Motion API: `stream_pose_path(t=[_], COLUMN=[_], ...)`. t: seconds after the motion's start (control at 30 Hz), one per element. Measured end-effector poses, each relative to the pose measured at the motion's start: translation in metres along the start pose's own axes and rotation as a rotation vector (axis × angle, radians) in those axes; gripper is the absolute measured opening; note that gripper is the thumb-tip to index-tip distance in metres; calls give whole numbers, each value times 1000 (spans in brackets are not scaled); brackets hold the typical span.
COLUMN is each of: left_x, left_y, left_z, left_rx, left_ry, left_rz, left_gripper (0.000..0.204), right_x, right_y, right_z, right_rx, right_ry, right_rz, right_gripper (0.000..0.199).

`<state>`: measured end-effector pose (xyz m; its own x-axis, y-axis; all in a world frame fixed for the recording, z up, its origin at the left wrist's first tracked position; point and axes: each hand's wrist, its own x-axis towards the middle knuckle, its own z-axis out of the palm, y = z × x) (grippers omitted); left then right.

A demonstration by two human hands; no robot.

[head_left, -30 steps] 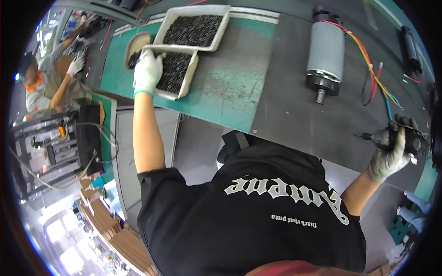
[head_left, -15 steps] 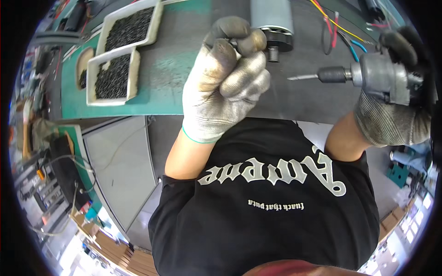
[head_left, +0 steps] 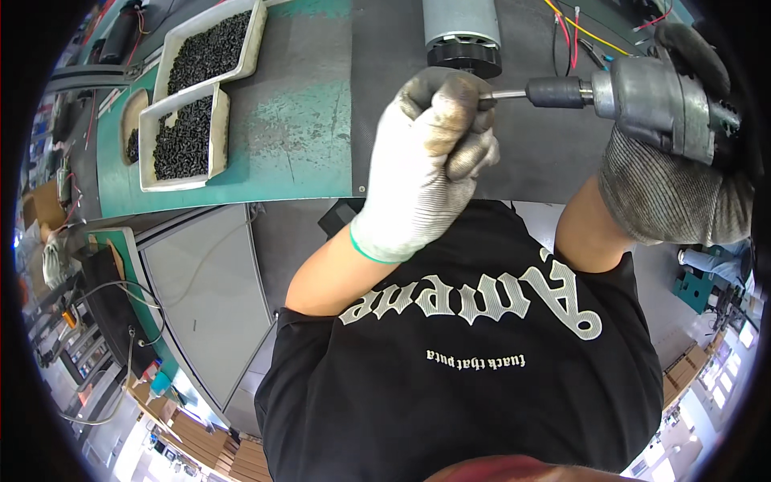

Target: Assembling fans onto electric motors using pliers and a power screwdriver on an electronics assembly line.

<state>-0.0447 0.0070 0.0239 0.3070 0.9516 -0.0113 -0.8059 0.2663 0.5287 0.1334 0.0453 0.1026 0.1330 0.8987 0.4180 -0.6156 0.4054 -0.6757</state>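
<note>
**Gloved hands meeting at the tip of a powered screwdriver above the bench**

The left hand (head_left: 434, 153), in a soiled white knit glove with a green cuff, was raised in front of the chest with its fingers (head_left: 454, 120) curled together into a loose fist. The fist closed around the end of the screwdriver bit (head_left: 506, 95); whether a screw was pinched inside it could not be told, since the glove hid the tip. The right hand (head_left: 671, 185), in a grey knit glove, was wrapped firmly around the body of the metal electric screwdriver (head_left: 650, 96), whose dark chuck and slim bit pointed toward the person's left, straight into the left fist. The tool was held level, above the dark mat (head_left: 546, 153) on the near part of the green workbench (head_left: 297, 120).

Just beyond the left fist, a cylindrical grey motor (head_left: 462, 28) with a black end cap lay on the mat. Red and yellow wires (head_left: 574, 28) ran beside it, near the screwdriver. Well apart, on the person's left, two white trays of small black screws (head_left: 193, 104) stood touching end to end on the green surface. A black printed shirt (head_left: 482, 361) filled the lower part of the view.
</note>
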Motion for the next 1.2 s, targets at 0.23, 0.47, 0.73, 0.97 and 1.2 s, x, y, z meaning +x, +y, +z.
stream_pose_path(t=[0.23, 0.47, 0.73, 0.97, 1.2], left_x=[-6, 34, 38, 39, 40], left_y=[-19, -34, -36, -30, -29], left_z=[-5, -54, -36, -28, -36], left_rx=[-183, -438, 308, 669, 632], left_ry=[141, 87, 301, 353, 330], left_rz=[-477, -352, -265, -222, -221], left_gripper=[35, 31, 23, 26, 25], right_x=[-6, 9, 5, -12, -2], right_y=[20, 56, 71, 68, 82], right_z=[-6, 7, 20, 31, 23], right_rx=[-48, -493, -499, -756, -770], right_ry=[-1, 144, 202, 263, 63], right_rz=[-30, -277, -218, 23, -207], right_gripper=[31, 28, 40, 30, 34])
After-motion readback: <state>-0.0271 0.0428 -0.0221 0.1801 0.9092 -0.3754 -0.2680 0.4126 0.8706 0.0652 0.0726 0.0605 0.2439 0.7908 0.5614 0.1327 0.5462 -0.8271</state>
